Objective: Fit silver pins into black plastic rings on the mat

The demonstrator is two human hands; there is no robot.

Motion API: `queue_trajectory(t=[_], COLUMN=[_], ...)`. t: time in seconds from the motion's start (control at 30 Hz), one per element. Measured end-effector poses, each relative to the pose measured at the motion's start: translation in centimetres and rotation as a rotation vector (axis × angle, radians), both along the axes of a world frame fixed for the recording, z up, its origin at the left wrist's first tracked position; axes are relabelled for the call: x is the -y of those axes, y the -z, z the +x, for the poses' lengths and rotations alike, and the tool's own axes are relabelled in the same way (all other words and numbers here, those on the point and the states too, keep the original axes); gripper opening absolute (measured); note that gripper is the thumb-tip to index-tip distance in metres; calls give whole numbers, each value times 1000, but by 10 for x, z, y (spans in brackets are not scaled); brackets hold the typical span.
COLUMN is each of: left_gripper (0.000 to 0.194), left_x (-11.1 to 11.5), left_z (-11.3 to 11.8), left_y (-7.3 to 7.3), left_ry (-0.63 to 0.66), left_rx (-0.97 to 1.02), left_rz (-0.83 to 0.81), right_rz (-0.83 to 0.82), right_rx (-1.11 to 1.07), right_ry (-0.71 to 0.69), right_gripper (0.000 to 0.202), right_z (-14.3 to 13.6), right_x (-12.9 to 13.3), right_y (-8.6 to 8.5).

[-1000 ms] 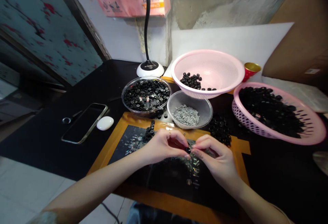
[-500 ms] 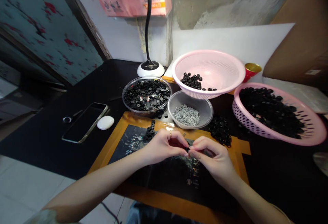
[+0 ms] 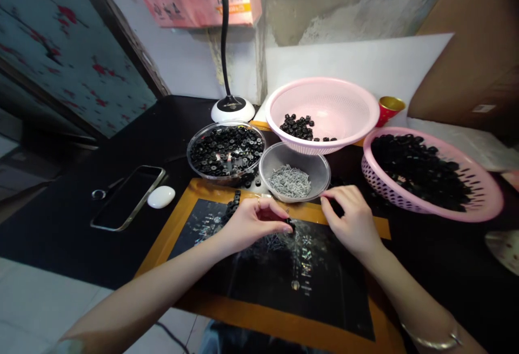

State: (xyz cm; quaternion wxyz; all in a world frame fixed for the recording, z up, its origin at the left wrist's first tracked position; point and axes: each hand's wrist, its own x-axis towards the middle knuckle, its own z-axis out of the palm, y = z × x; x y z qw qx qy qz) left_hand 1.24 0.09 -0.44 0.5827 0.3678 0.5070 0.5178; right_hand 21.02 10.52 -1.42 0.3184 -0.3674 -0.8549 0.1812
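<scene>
My left hand (image 3: pixel 253 224) is closed in a pinch on a small black plastic part (image 3: pixel 291 225), held just above the black mat (image 3: pixel 300 311). A loose heap of thin metal pins (image 3: pixel 272 242) lies on the mat below it. My right hand (image 3: pixel 352 221) is at the mat's back right, beside the clear bowl (image 3: pixel 325 184) of grey screws (image 3: pixel 290 181). Its thumb and index finger come together at the tips; whatever they hold, if anything, does not show. That hand mostly covers a pile of black rings. Several black parts (image 3: pixel 232 207) stand in a row behind my left wrist.
Behind are a clear dish (image 3: pixel 190 160) of black discs, a pink basket (image 3: pixel 365 100) with a few black parts, and a fuller pink basket (image 3: pixel 488 202) at right. A lamp (image 3: pixel 233 109), phone (image 3: pixel 127 197), white oval object (image 3: pixel 161 196) and red cup (image 3: pixel 385 116) stand around.
My hands have come apart. My right hand has moved right and back towards the pile of black rings, while my left keeps the small black part. The view has shifted slightly.
</scene>
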Motion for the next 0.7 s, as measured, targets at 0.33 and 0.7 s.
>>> queue_trajectory(t=[0.33, 0.7], left_gripper=[22, 23], left_x=[1, 0], left_z=[3, 1], left_y=[1, 3], left_ry=[49, 57], left_rx=[27, -19], left_rz=[-44, -2], right_rz=[326, 203], right_rx=[309, 276], right_ry=[38, -139], right_gripper=[16, 18], right_z=[-5, -4], right_x=[-12, -8], right_y=[12, 16])
